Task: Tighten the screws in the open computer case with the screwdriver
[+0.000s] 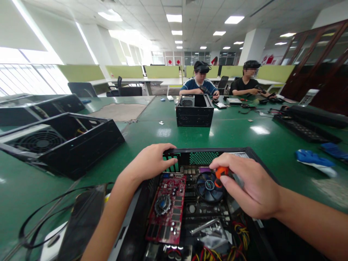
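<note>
two near hands [246, 185], one orange tool [222, 174], one red card [174, 214], four black cases [194, 116], two far people [199, 81]

The tabletop [152, 135] looks glossy, the nearest case [193, 150] metal, the orange handle [222, 172] smooth plastic, the blue-and-white glove [312, 158] cloth.

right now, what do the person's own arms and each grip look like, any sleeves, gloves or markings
The left grip and right grip are bare human hands, without gloves. No sleeve shows on the left forearm or right forearm. No watch, bracelet, cable or marking is visible on either; the upper arms are out of view.
</note>
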Tool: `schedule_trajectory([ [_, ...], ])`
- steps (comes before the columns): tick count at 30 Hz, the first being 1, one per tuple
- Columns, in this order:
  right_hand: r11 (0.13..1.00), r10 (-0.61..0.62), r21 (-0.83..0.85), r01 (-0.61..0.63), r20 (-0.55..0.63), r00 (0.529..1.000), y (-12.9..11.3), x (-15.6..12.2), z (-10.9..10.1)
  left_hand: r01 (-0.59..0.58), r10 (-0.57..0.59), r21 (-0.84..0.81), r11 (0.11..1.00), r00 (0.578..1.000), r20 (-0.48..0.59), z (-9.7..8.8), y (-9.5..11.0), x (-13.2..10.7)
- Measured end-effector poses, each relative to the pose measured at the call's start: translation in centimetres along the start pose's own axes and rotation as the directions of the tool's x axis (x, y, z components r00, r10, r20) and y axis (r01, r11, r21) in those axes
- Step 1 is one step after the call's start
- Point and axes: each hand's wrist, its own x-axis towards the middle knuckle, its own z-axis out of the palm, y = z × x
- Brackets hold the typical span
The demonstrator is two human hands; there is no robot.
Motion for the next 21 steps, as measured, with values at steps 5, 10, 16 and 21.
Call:
schedule_trajectory([
  [5, 0.995, 0.091, -0.037, -0.093, -0.058, 0.994, 0.33, -0.44, 0.02, -0.002, 0.002, 0.009, 1.0, 1.0, 0.003, 0.07, 0.0, 0.09],
  [10, 0.994, 0.103, -0.033, -0.104, -0.035, 0.994, 0.39, -0.35, 0.25, -0.012, 0.012, 0.015, 1.0, 1.0, -0.006, 0.15, -0.14, 0.07],
  [16, 0.997, 0.075, -0.034, -0.075, -0.019, 0.997, 0.46, -0.42, 0.5, -0.002, 0.002, 0.002, 1.0, 1.0, 0.004, 0.11, -0.04, 0.08],
  [21, 0.998, 0.055, -0.037, -0.056, -0.02, 0.998, 0.34, -0.34, 0.5, -0.004, 0.004, 0.008, 1.0, 1.0, 0.002, 0.13, 0.02, 0.14],
])
